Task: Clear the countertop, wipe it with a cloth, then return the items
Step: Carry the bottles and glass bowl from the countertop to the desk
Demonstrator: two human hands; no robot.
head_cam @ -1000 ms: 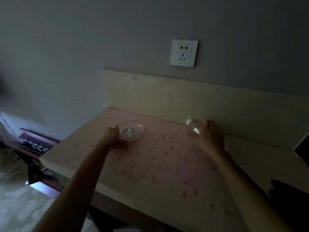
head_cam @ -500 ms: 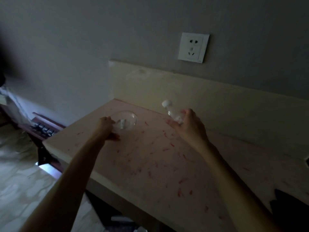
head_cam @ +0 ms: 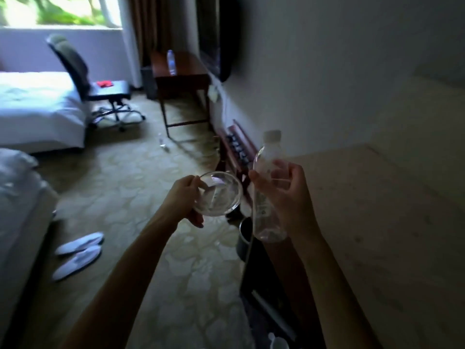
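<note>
Dim hotel room, and I am carrying the two items away from the countertop (head_cam: 377, 210).

Clearing is under way, I judge: my left hand (head_cam: 183, 197) is gripping the rim of the glass bowl (head_cam: 217, 193), and my right hand (head_cam: 289, 197) is closing around the clear bottle (head_cam: 266, 187), both over the patterned carpet (head_cam: 141, 177). To the right of my hands, the pale countertop is looking bare; wiping and returning are still waiting, and no cloth is showing. Beyond my hands are standing a wooden desk (head_cam: 181, 69), an office chair (head_cam: 83, 71) and a white bed (head_cam: 37, 107); slippers (head_cam: 78, 253) are lying to the left.

Hotel bedroom, white beds (head_cam: 37, 109), slippers (head_cam: 78, 253), desk (head_cam: 181, 69), office chair (head_cam: 88, 76)
</note>
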